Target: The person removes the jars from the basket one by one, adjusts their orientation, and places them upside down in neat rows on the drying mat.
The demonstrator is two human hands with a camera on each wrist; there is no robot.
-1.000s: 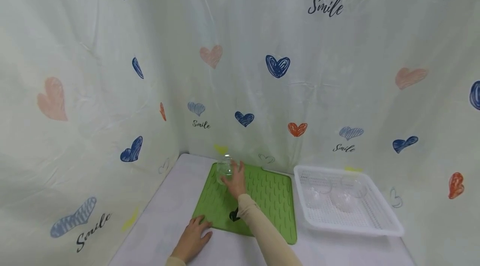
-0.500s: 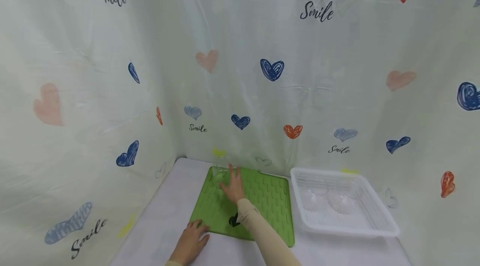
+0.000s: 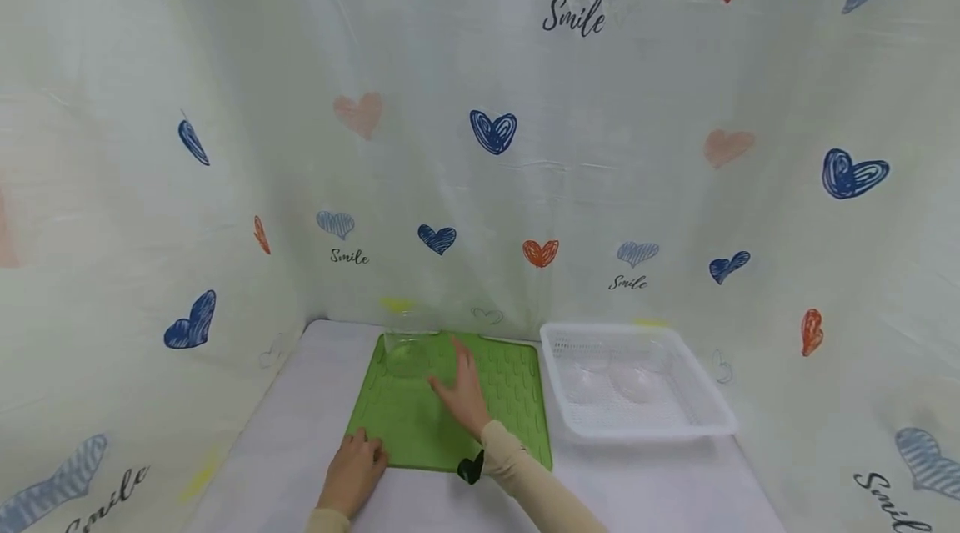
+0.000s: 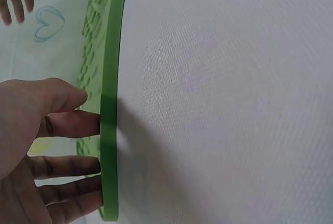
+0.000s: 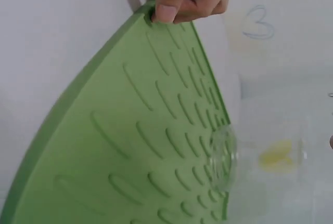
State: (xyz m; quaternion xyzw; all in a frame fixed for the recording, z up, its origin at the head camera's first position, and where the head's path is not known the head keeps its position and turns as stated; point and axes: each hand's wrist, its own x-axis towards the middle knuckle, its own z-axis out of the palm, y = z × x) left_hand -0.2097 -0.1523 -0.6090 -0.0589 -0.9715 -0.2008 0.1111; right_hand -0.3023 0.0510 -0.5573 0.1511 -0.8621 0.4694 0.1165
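Observation:
A clear glass container stands at the far left corner of a green ridged mat. Its outline is faint, so I cannot tell which end is up. To the right of the glass and apart from it, my right hand is held over the mat with fingers and thumb spread, holding nothing. My left hand rests at the mat's near left corner. In the left wrist view, that hand's extended fingers touch the mat's raised edge.
A white perforated plastic basket sits right of the mat, with clear round glassware inside, hard to make out. The white-covered table meets a curtain printed with hearts at the back and sides.
My right hand has drawn away from the glass, back and to the right, leaving it standing on the mat. The left hand stays at the mat's corner. The head view has turned slightly right.

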